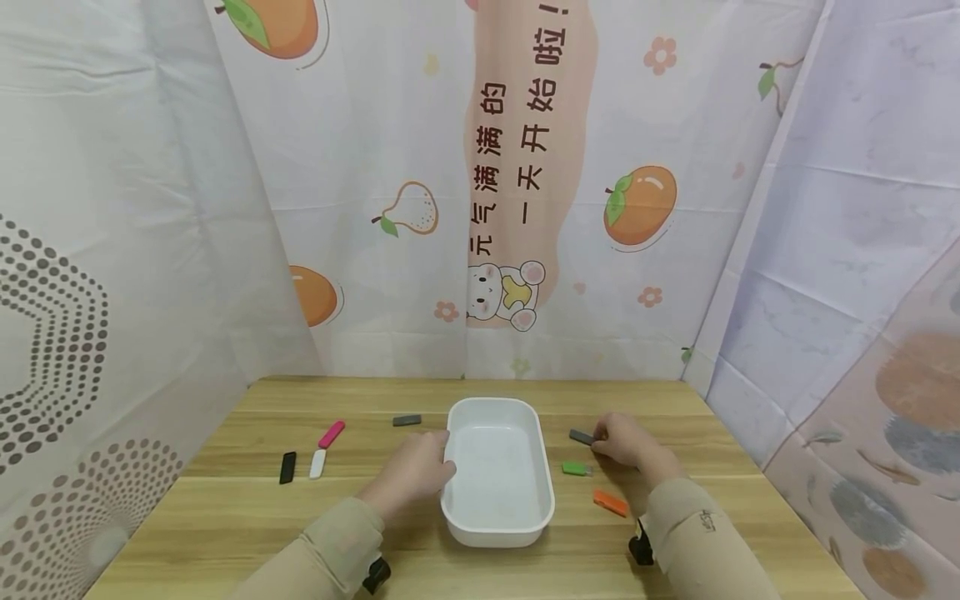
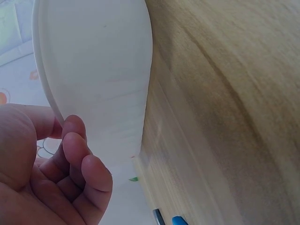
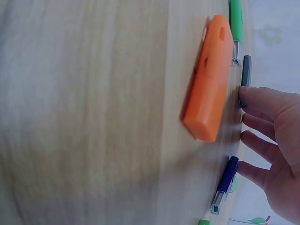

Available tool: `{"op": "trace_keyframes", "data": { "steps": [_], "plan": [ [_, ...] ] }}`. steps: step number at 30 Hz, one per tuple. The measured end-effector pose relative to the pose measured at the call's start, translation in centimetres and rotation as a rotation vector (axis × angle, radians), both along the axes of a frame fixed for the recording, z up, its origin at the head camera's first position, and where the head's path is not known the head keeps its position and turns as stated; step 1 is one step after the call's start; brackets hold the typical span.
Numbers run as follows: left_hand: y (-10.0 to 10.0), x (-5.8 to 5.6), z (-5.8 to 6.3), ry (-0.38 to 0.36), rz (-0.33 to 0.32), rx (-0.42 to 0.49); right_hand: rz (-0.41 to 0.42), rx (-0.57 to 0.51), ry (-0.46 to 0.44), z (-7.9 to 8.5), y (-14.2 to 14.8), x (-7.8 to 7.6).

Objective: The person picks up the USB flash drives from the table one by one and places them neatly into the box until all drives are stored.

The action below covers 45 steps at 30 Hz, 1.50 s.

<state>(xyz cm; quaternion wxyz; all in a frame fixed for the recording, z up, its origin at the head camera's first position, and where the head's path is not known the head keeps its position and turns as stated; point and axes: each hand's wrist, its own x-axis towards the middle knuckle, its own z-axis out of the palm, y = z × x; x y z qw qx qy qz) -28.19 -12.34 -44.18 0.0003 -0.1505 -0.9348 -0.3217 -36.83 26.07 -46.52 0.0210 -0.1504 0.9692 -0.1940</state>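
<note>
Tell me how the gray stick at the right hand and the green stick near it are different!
The gray stick is dull and dark, but the green stick is bright. The right hand touches the gray stick, while no hand touches the green stick. The green stick shows a silver plug; the gray stick's near end is hidden by fingers. Both are small and lie right of the white tray.

my right hand (image 1: 622, 439) covers one end of the grey stick (image 1: 581, 436). my right wrist view crops the green stick (image 3: 237, 21) up top; my left one cuts off the white tray (image 2: 98, 70) above and a blue thing (image 2: 179, 221) below.
</note>
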Motion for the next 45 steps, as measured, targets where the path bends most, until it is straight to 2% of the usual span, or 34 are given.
{"op": "trace_keyframes", "data": {
  "steps": [12, 19, 28, 34, 37, 45],
  "plan": [
    [0.0, 0.2, 0.1, -0.006, 0.000, 0.014, 0.005, -0.002, -0.015, 0.0, -0.1, -0.1],
    [0.0, 0.1, 0.2, 0.017, -0.001, -0.003, 0.020, -0.021, -0.002, 0.6, -0.3, 0.1],
    [0.0, 0.2, 0.2, 0.007, -0.011, 0.002, 0.010, -0.048, -0.008, 1.5, -0.4, 0.0],
    [0.0, 0.3, 0.3, 0.001, -0.012, 0.010, -0.007, -0.105, -0.020, 2.1, -0.8, 0.1],
    [0.0, 0.3, 0.2, 0.007, -0.011, 0.001, 0.014, -0.126, -0.010, 2.4, -1.1, 0.1],
    [0.0, 0.3, 0.2, 0.010, -0.013, 0.002, 0.106, -0.067, 0.076, 3.6, -1.6, 0.0]
  ]
}}
